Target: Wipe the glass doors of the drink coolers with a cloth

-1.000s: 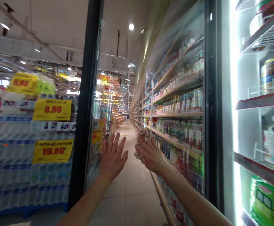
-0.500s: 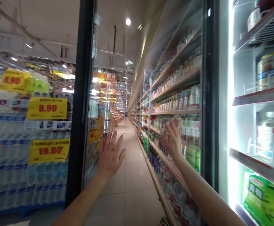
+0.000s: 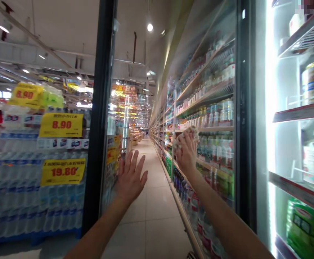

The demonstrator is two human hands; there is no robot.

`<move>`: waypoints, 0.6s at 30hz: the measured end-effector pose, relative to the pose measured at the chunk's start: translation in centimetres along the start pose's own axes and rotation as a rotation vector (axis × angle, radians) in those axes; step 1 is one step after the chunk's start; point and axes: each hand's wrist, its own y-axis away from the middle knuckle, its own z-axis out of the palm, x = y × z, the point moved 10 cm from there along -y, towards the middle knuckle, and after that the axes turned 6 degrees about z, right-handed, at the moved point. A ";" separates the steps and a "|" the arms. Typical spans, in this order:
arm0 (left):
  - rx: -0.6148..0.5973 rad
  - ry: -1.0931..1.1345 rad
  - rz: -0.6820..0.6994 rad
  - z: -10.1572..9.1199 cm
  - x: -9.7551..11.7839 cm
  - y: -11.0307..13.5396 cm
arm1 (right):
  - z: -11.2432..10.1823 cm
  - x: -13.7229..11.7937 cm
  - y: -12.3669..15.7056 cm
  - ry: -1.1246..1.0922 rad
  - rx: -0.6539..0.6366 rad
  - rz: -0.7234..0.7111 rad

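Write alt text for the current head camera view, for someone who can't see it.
A person's right hand holds a crumpled cloth at a black-framed glass door, the left hand spread open nearby. Stacked bottles with yellow price signs fill the picture's left side; brightly lit cooler shelves line its right.

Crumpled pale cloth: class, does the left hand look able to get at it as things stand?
Probably yes: nothing visible stands between the open left hand and the cloth, though the right hand covers much of it.
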 end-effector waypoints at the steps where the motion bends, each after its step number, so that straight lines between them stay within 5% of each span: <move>1: 0.000 0.001 -0.004 -0.1 0.0 0.0 | 0.2 -1.0 0.6 -0.009 -0.036 -0.054; 5: 0.009 0.021 -0.007 -0.1 -0.1 0.1 | 1.3 -6.4 5.0 -0.074 -0.255 -0.397; 7: 0.000 0.029 -0.004 0.0 -0.2 0.2 | 1.2 -6.2 5.2 -0.069 -0.230 -0.361; 11: -0.034 0.036 0.005 0.0 -0.3 1.2 | 0.4 -3.1 4.3 -0.017 -0.107 -0.070; 16: -0.027 0.039 0.029 -0.4 -0.2 3.2 | 0.8 -7.2 9.7 -0.083 -0.287 -0.340; 18: -0.037 0.043 0.024 -0.3 -0.3 3.6 | 0.9 -7.5 9.8 -0.088 -0.291 -0.352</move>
